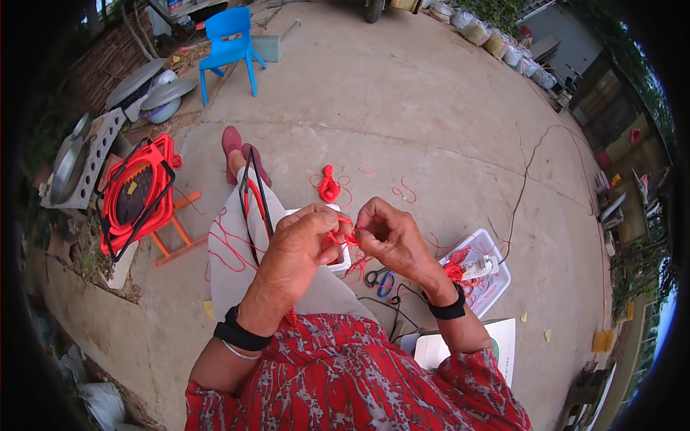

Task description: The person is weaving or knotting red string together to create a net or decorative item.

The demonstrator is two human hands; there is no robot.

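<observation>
Both hands meet over my lap around a red cord. The fingers of my left hand are closed on the cord, which loops between the two hands. Thumb and forefinger of my right hand pinch its other side. Part of a white box shows beneath the hands. A black-framed handle with red inside leans across my thigh. Red strands trail over my light trousers. On the ground ahead lies a bundle of red cord.
To the right, a white tray holds red cord and a white power strip. Scissors and blue-handled pliers lie near it. A white box sits by my right elbow. At left are a red-cord-wound frame and a blue chair.
</observation>
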